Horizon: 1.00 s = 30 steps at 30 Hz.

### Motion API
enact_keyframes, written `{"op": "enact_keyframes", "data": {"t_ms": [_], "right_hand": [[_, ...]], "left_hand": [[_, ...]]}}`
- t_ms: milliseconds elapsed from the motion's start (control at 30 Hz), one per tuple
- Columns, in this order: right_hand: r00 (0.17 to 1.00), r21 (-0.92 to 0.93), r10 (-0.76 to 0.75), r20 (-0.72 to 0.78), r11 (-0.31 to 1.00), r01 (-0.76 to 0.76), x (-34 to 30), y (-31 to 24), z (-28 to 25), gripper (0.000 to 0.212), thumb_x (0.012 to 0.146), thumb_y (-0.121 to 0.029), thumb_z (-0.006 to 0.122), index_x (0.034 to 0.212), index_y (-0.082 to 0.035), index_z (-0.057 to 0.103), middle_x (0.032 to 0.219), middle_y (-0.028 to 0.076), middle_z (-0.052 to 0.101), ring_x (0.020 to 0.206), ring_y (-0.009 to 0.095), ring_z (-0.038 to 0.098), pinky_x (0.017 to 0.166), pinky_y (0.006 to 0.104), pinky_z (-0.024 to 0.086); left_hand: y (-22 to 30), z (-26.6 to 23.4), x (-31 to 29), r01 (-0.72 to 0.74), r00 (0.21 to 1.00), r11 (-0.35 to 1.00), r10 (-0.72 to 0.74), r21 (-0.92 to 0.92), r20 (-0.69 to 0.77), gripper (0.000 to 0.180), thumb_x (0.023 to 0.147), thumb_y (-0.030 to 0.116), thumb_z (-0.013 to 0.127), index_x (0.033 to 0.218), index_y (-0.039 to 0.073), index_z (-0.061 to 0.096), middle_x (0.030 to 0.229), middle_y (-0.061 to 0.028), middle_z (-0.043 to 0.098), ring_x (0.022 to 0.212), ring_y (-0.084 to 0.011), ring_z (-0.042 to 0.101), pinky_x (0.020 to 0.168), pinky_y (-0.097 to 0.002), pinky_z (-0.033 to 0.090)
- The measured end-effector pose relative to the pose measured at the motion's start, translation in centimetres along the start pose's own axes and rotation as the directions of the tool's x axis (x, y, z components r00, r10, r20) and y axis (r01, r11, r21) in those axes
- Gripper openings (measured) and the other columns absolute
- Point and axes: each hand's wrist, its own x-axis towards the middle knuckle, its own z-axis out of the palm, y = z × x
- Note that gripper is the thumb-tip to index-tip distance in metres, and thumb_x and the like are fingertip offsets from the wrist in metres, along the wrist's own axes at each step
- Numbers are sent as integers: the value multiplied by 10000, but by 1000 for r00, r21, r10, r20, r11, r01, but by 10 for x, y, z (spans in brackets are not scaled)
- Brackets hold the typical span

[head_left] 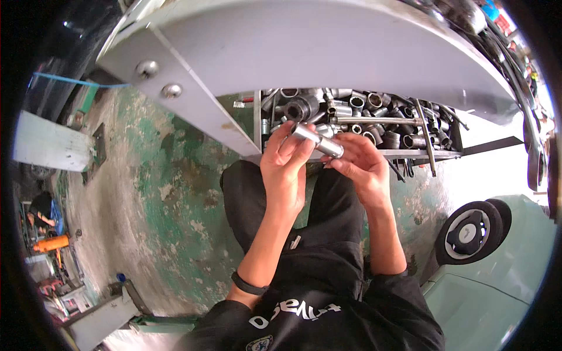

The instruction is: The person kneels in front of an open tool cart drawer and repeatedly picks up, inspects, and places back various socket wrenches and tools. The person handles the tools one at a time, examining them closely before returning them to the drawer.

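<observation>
In front of my chest, my left hand (285,161) is closed with thumb and fingers on a shiny chrome deep socket (305,134). Lined up with its lower right end is another bright cylindrical length (329,147); whether it is a second socket or part of the same piece I cannot tell. My right hand (364,165) has its fingers bent around that lower right end, thumb below. Just beyond both hands, an open metal drawer (257,120) holds many loose sockets (374,101), a long bar (377,121) and a ratchet-like handle (426,137) across its front edge.
A grey metal cabinet top (345,52) overhangs the drawer. Spanners (533,134) hang at the right. Lower right, a wheel-like round part (466,233) rests by a pale green panel (486,307). A grey lift post (52,146) and another person (44,213) are at the left.
</observation>
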Motion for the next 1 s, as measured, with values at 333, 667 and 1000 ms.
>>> {"op": "enact_keyframes", "data": {"t_ms": [333,667,1000], "right_hand": [[997,79,21,72,996,-27,-10,24,-10,391,895,101,600,1277,73,521,1209,159,641,1147,213,614,975,318,498],[957,-193,-284,-61,944,267,-21,7,3,397,793,91,725,1170,88,600,1053,149,664,860,182,651,782,287,533],[736,-669,-672,85,508,542,-12,-10,29,413,671,-5,848,1048,38,685,757,66,623,640,128,549,591,240,445]], "left_hand": [[-6,-9,-13,-157,913,979,93,130,398,464,766,-207,677,1159,38,647,1143,-195,660,1053,-281,648,904,-391,561],[-1,4,-12,-39,999,986,32,165,43,369,900,-31,649,1252,-27,539,1140,-201,666,1017,-281,672,911,-386,544],[-25,-12,-13,403,907,901,-369,-162,205,288,1044,274,476,1155,38,597,1104,-72,668,992,-162,654,889,-347,548]]}}
